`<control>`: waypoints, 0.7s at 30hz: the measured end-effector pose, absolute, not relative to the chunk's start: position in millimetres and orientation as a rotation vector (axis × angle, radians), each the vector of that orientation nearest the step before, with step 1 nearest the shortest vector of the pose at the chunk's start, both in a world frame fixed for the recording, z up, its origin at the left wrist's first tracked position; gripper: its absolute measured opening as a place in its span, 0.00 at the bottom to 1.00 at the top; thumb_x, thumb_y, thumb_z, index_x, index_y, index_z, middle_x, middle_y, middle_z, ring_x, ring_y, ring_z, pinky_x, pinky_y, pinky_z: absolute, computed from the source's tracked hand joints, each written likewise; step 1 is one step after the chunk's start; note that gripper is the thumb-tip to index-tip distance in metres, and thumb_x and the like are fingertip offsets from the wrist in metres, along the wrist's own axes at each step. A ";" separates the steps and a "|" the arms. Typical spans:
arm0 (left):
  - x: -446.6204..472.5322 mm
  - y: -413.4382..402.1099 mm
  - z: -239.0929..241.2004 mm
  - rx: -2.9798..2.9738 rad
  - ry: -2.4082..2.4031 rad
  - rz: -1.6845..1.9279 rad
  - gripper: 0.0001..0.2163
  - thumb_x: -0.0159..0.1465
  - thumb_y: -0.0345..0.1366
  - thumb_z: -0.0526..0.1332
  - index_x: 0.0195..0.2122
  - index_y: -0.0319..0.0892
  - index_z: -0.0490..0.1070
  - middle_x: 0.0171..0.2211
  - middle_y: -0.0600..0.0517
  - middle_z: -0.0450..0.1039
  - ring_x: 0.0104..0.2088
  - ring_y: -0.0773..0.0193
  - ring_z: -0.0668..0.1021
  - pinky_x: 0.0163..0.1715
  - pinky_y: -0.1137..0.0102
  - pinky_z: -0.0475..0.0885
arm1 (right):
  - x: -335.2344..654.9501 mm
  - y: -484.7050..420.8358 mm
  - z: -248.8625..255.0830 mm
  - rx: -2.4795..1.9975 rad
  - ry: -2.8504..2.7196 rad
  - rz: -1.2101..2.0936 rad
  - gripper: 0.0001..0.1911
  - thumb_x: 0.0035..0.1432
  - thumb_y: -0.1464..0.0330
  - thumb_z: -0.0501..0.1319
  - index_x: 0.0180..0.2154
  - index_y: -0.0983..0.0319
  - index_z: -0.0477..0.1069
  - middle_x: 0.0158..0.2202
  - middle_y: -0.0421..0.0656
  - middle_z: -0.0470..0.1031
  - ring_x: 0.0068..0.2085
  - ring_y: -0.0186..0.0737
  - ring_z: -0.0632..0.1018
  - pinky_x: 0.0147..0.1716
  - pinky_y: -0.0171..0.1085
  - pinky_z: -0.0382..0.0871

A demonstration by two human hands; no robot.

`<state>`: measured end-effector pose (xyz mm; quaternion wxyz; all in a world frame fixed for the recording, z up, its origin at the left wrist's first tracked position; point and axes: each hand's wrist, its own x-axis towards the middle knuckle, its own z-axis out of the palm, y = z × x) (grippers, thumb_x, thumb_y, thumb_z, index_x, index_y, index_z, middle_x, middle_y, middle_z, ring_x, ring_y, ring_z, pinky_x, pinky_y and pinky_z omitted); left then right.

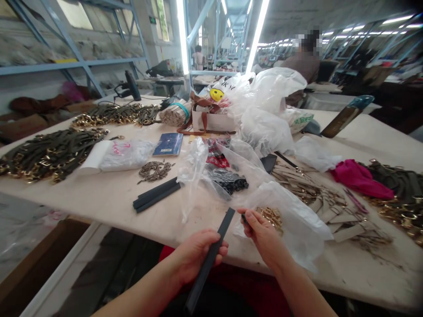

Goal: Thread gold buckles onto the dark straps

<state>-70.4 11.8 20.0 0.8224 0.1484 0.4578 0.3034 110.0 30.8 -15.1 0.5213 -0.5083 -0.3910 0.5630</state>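
My left hand (201, 253) is closed around a dark flat strap (213, 251), which slants up and to the right over the table's front edge. Close to the strap's upper end, my right hand (259, 226) pinches a small black piece (243, 218); its exact kind is too small to make out. The piece and the strap are apart. Beyond the hands, small black pieces (233, 182) lie in an opened clear plastic bag (194, 171). Gold metal hardware (271, 218) rests on plastic just behind my right hand. More dark straps (157, 193) lie stacked to the left.
Bundles of dark straps with gold clips (56, 152) cover the left side. A blue booklet (168, 144) and a pile of small metal parts (155, 171) lie mid-table. Beige straps (333, 202), a pink cloth (361, 178) and a bottle (346, 116) are at right. A person (302, 66) is behind.
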 end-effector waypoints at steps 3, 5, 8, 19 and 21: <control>-66.8 5.9 18.7 0.163 0.959 0.573 0.04 0.58 0.28 0.56 0.29 0.33 0.67 0.23 0.49 0.71 0.20 0.71 0.74 0.18 0.81 0.70 | 106.3 17.4 -14.0 -1.087 -0.627 1.467 0.18 0.44 0.56 0.65 0.33 0.63 0.72 0.23 0.37 0.66 0.21 0.26 0.63 0.17 0.26 0.57; -66.0 2.5 18.8 0.104 0.932 0.536 0.05 0.58 0.29 0.55 0.29 0.31 0.68 0.22 0.49 0.71 0.20 0.71 0.74 0.17 0.81 0.70 | 104.7 12.2 -15.3 -1.044 -0.506 1.482 0.16 0.41 0.59 0.68 0.29 0.62 0.72 0.23 0.37 0.68 0.21 0.25 0.64 0.17 0.24 0.59; -66.2 -2.5 20.4 0.071 0.901 0.508 0.07 0.59 0.30 0.54 0.29 0.30 0.68 0.22 0.48 0.71 0.19 0.71 0.74 0.18 0.81 0.71 | 103.4 7.2 -20.2 -1.037 -0.401 1.491 0.14 0.38 0.63 0.70 0.25 0.62 0.70 0.24 0.37 0.72 0.21 0.26 0.67 0.16 0.25 0.63; -64.1 -8.5 -9.6 1.149 1.044 0.689 0.11 0.58 0.36 0.55 0.41 0.38 0.63 0.21 0.57 0.69 0.14 0.75 0.67 0.13 0.80 0.59 | 96.7 1.2 -27.7 -0.889 -0.096 1.631 0.12 0.39 0.68 0.71 0.29 0.61 0.72 0.24 0.35 0.74 0.22 0.25 0.72 0.19 0.23 0.69; -66.1 -5.4 -12.6 1.229 1.084 0.667 0.10 0.58 0.37 0.53 0.39 0.38 0.64 0.21 0.57 0.69 0.14 0.75 0.67 0.14 0.80 0.59 | 94.1 -1.1 -26.7 -0.890 -0.140 1.620 0.14 0.40 0.67 0.70 0.33 0.60 0.73 0.23 0.35 0.73 0.22 0.25 0.71 0.19 0.23 0.68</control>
